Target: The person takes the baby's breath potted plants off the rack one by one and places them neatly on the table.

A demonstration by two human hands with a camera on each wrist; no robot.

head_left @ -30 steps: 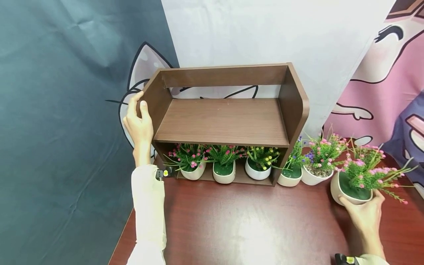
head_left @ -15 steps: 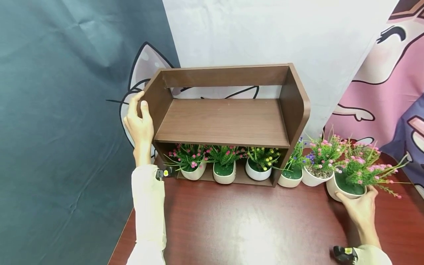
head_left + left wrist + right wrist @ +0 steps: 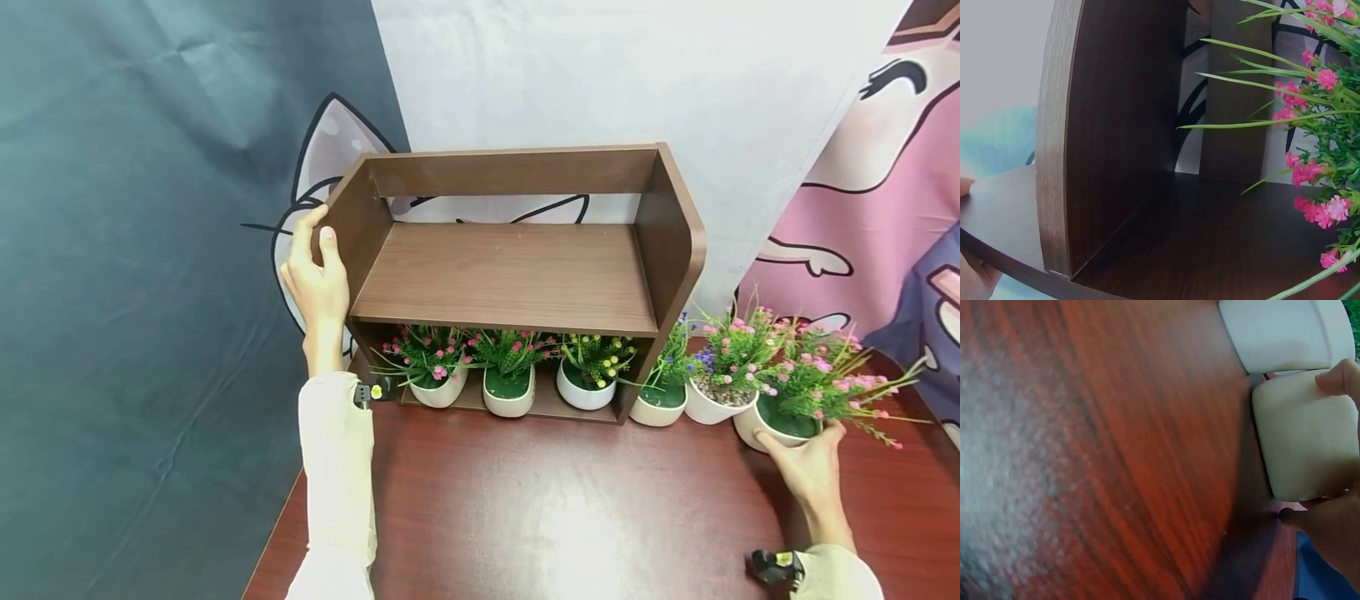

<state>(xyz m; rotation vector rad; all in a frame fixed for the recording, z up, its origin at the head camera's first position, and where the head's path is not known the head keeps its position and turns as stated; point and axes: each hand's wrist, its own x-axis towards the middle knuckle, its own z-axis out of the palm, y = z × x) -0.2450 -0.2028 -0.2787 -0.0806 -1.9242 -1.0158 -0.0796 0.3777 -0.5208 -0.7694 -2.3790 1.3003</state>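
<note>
My left hand (image 3: pixel 318 282) grips the left side panel of a two-tier brown wooden shelf (image 3: pixel 510 275). In the left wrist view parts of its fingers (image 3: pixel 975 278) show at the panel's edge. At the right my right hand (image 3: pixel 810 472) holds a cream-coloured potted plant (image 3: pixel 752 428) with pink flowers by its pot, thumb at the front. The right wrist view shows this pot (image 3: pixel 1304 440) low at the table, close beside a white pot (image 3: pixel 1285 337). That neighbour is a pink-flowered plant (image 3: pixel 708 408) with pebbles in its pot.
Under the shelf board stand three potted plants: a pink one (image 3: pixel 438 387), another pink one (image 3: pixel 508 400) and a yellow one (image 3: pixel 587 390). A blue-flowered plant (image 3: pixel 658 408) stands just right of the shelf. The table (image 3: pixel 525 500) is reddish-brown; curtains (image 3: pixel 600 75) hang behind.
My right hand has moved the cream potted plant to the left, up close to the white pebble-filled pot. My left hand stays on the shelf's side panel.
</note>
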